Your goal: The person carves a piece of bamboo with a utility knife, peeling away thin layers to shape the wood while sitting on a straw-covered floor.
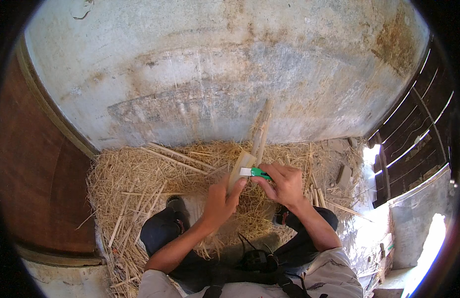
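My left hand (223, 196) is closed around the lower part of a pale flat strip of wood or bamboo (244, 161), which slants up and away in front of me. In my right hand (284, 185) is a green utility knife (260, 173), gripped by its handle. The knife's wide blade (245, 172) points left and lies against or just over the strip; I cannot tell whether it cuts in. Both hands are close together above the straw-covered floor, between my knees.
Shavings and straw (126, 174) cover the floor, with several long strips (175, 158) among them. More slats (262, 130) lean on the stained wall (230, 74) ahead. A brick-like block (343, 176) lies at right. A brown panel (49, 174) stands at left, dark boards (413, 129) at right.
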Action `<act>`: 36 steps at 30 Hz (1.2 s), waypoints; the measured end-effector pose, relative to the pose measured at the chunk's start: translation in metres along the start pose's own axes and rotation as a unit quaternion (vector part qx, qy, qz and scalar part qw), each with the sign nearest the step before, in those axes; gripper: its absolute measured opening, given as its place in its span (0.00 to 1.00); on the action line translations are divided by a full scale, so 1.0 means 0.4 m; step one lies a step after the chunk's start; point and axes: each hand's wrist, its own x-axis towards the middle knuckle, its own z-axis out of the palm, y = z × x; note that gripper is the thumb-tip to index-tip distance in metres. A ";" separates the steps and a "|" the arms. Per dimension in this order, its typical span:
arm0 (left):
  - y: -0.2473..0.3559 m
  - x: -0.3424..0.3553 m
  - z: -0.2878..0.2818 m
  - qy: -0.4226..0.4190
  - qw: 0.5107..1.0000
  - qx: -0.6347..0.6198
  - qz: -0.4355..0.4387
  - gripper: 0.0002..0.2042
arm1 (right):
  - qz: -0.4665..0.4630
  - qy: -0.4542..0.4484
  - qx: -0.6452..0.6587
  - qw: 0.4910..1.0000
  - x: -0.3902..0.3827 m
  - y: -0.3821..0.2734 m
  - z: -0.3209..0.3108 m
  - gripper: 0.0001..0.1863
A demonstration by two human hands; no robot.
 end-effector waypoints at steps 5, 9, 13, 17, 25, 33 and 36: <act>-0.016 0.002 0.011 0.019 0.999 0.012 0.022 0.25 | 0.001 0.032 -0.015 0.999 0.008 -0.003 0.006 0.14; -0.023 0.000 0.015 0.025 0.998 0.037 0.039 0.25 | 0.012 0.034 -0.036 0.999 0.002 0.008 0.013 0.16; -0.021 -0.004 0.010 0.007 0.999 0.032 0.015 0.27 | 0.007 0.029 -0.057 0.998 0.005 0.018 0.010 0.16; -0.047 -0.003 0.012 0.023 0.997 0.061 0.042 0.27 | -0.007 0.044 -0.040 0.998 0.010 0.028 0.017 0.16; -0.069 -0.062 0.050 -0.032 0.984 0.125 0.123 0.26 | 0.329 0.040 -0.221 0.917 0.020 0.227 -0.042 0.19; -0.091 -0.029 0.002 -0.011 0.999 0.047 -0.008 0.24 | 0.318 0.181 -0.011 0.931 -0.039 0.316 -0.145 0.21; -0.071 -0.018 -0.018 -0.005 0.997 -0.043 -0.061 0.22 | 0.200 0.026 0.035 0.979 0.024 0.142 -0.060 0.14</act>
